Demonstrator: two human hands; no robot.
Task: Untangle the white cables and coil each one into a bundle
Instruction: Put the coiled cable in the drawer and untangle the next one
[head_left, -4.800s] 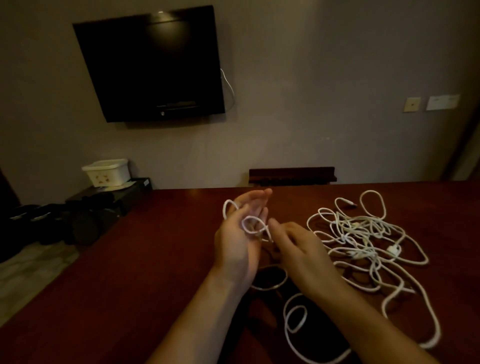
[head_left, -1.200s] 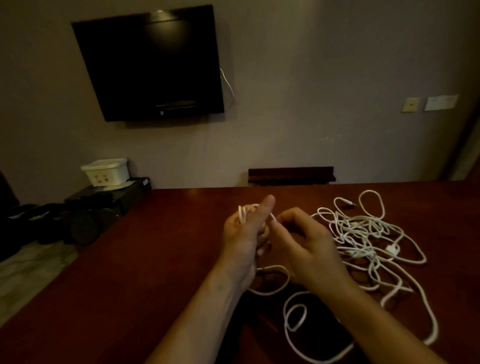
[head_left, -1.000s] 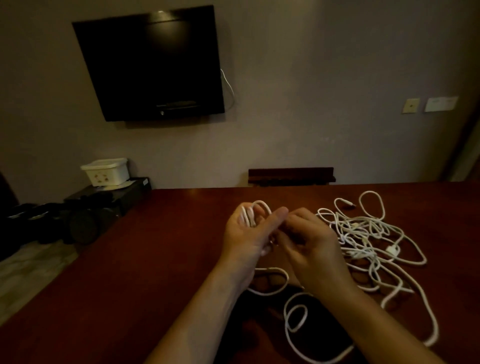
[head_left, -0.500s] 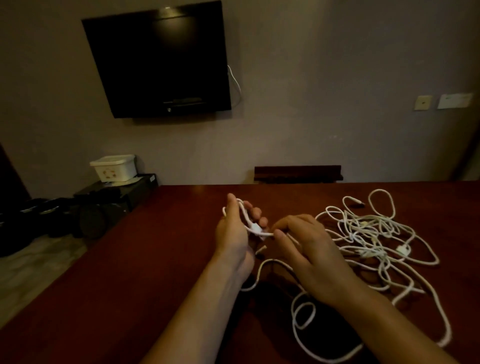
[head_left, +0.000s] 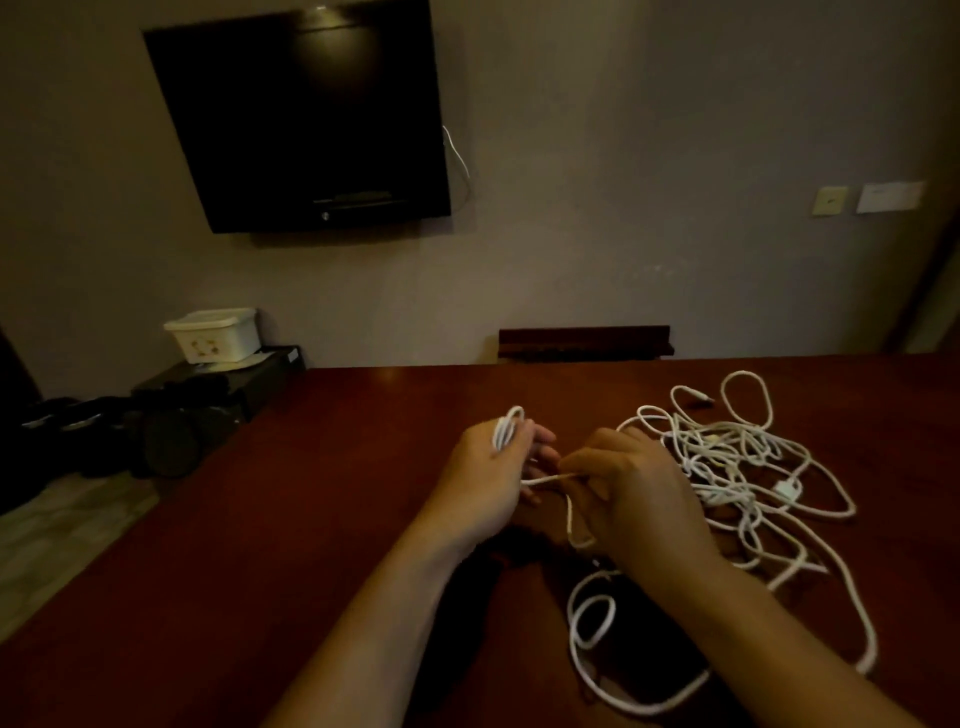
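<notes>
- White cables (head_left: 727, 467): tangled heap on bench (head_left: 311, 519), right of hands.
- Left hand (head_left: 488, 483) grips small coil (head_left: 506, 428); right hand (head_left: 634, 493) pinches the feeding strand.
- Risk: trailing slack snags heap, tightening knots or loosening coil.

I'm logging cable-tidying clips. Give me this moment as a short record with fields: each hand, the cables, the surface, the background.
left hand: left hand grips a small coil of white cable looped over its fingers
right hand: right hand pinches the strand running from that coil
tangle: loose tangled pile of white cable lies right of the hands, not yet coiled
surface: dark red-brown table
background: wall-mounted TV, screen dark; white box at left
</notes>
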